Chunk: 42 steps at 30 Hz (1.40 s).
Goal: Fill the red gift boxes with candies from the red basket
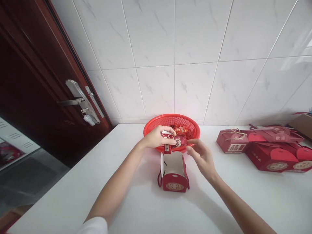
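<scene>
My left hand (159, 136) is closed around several red wrapped candies, held over the front rim of a red plastic basket (197, 128). The largest of them is a red packet (180, 140) with pale lettering, sticking out to the right. My right hand (201, 157) is at that packet's right end, index fingertip at its edge and thumb apart below. More red wrapped candies (179, 129) lie in the basket. Just in front of the basket, a red gift box (174, 186) stands on the white table, its top open and its pale inside showing. Cord handles hang at its sides.
To the right stand a closed red gift box (232, 143) with a twine handle and several other red boxes (270, 159). A brown carton (303, 123) is at the far right. White wall tiles (156, 87) rise behind the table; a dark wooden door (46, 55) is at left.
</scene>
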Available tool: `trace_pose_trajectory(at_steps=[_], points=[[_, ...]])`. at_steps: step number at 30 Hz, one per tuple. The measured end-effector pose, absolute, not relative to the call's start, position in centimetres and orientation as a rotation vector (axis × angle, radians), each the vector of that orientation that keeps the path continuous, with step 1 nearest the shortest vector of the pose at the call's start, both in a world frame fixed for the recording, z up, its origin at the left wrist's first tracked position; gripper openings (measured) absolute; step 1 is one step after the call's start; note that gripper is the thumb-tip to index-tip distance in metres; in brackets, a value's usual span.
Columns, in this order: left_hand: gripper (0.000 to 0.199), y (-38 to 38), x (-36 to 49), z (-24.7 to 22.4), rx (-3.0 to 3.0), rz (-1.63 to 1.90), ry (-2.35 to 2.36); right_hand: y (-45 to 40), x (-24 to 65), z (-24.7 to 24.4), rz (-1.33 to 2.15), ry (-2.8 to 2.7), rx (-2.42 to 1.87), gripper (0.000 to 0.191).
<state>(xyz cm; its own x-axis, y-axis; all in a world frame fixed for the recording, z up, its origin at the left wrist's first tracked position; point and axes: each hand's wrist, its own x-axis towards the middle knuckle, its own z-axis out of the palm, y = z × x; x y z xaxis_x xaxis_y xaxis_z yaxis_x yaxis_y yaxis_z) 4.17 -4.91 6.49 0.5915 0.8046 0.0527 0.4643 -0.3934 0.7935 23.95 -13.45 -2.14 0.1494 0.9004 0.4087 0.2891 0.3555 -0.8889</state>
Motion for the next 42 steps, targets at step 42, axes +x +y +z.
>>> trace_pose_trajectory(at_steps=[42], points=[[0.017, -7.3, 4.3, 6.9, 2.468, -0.17, 0.866, -9.5, 28.3, 2.6, 1.56, -2.068, -1.12, 0.03]])
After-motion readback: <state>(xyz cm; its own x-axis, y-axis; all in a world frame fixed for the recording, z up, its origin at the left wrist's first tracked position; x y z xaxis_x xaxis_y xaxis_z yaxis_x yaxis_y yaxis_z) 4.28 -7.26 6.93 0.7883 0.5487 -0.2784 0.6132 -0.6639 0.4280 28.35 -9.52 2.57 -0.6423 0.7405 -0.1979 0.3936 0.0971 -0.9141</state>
